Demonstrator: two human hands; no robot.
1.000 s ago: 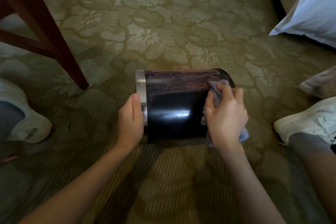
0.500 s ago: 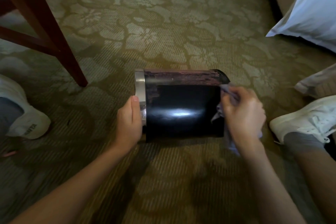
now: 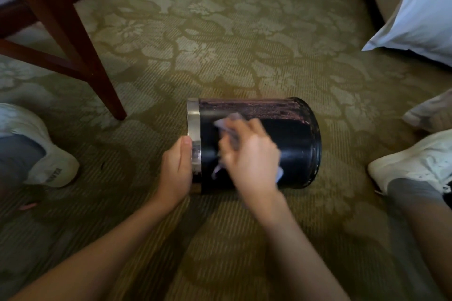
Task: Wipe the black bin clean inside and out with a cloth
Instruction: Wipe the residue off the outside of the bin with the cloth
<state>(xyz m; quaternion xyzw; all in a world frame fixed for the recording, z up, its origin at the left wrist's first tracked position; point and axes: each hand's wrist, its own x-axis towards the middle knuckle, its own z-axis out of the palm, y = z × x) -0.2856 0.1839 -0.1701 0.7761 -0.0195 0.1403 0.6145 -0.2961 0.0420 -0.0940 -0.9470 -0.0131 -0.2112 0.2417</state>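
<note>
The black bin (image 3: 297,139) lies on its side on the carpet, silver rim to the left, base to the right. A dusty streak runs along its upper side. My left hand (image 3: 177,168) rests against the silver rim with fingers straight, steadying the bin. My right hand (image 3: 249,154) grips a crumpled light cloth (image 3: 228,127) and presses it on the bin's outer wall near the rim end. The hand is blurred by motion. The bin's opening faces left and its inside is hidden.
A dark wooden furniture leg (image 3: 73,39) stands at the upper left. White sneakers sit at the left (image 3: 41,151) and the right (image 3: 415,164). A white pillow (image 3: 420,12) hangs at the upper right. Patterned carpet (image 3: 232,32) stretches beyond the bin.
My right hand with the cloth has swept left along the bin's wall, from the base end to near the rim. The left hand and the bin have stayed put.
</note>
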